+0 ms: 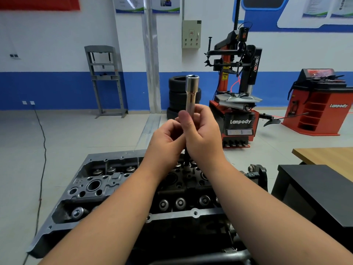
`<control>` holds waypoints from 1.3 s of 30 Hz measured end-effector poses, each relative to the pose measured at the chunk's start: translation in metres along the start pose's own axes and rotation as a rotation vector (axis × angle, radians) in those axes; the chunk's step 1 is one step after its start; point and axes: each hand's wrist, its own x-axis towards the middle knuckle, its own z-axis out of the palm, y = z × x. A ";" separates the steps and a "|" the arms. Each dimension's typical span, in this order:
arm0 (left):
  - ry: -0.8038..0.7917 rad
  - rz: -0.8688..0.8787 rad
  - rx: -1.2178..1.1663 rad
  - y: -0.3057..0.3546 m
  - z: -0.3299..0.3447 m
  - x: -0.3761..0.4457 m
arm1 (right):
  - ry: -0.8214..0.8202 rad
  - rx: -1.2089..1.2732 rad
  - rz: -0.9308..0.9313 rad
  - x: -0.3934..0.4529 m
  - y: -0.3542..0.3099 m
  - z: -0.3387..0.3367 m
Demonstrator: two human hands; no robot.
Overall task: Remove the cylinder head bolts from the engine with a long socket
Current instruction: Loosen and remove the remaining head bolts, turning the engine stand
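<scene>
Holding long socket (192,92) upright, both hands wrapped round its lower end | left hand (168,138), right hand (202,134) fingers curled tight | raised above cylinder head (118,186), likely checking it before seating on a bolt.

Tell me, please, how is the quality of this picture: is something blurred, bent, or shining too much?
Head view: the wide lens bows the wall stripe and edges; the long socket shows bright glare along its chrome; the left hand and right hand gripping it look slightly soft; the engine is evenly lit, with dark recesses.
</scene>
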 end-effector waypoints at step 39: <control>-0.072 -0.042 -0.064 0.004 0.005 -0.003 | 0.014 -0.087 -0.024 0.001 0.010 0.000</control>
